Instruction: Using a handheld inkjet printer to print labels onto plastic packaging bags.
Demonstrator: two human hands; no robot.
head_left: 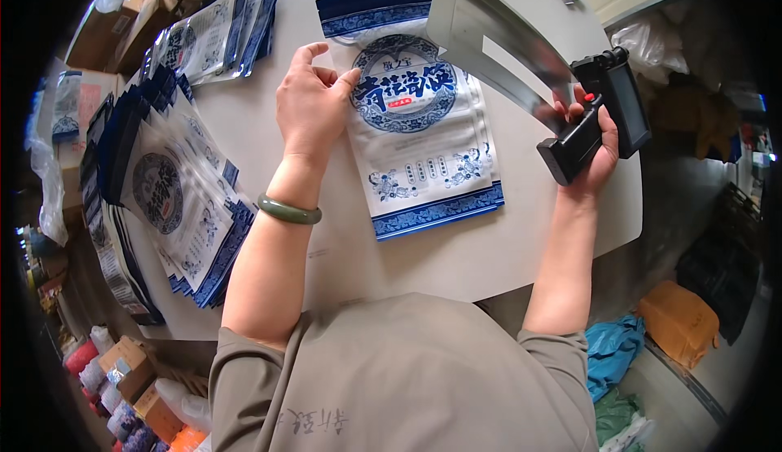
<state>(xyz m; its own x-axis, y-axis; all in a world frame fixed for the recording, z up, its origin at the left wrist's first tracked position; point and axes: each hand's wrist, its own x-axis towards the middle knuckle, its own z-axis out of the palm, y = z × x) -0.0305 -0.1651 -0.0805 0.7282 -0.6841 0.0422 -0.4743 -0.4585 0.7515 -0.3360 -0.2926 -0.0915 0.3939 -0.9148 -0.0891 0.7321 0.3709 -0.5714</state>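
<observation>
A white plastic pouch (421,146) with blue floral bands and a round printed emblem lies on the table before me. Offset edges at its right side show at least one more pouch beneath it. At its upper left edge is my left hand (317,101), thumb and index finger apart, the thumb tip over the pouch. My right hand (595,153) grips a black handheld device, apparently an inkjet coder (574,143), with a red button and a screen. Shiny bent sheet metal (489,30) reaches from beside the device over the pouch's upper right corner.
Fanned matching pouches (183,189) lie at the table's left, and more glossy pouches (208,40) behind them. The white table (427,262) has a rounded right edge. Cardboard boxes (131,360) and wrapped rolls stand at lower left; a blue bag (614,351) is at lower right.
</observation>
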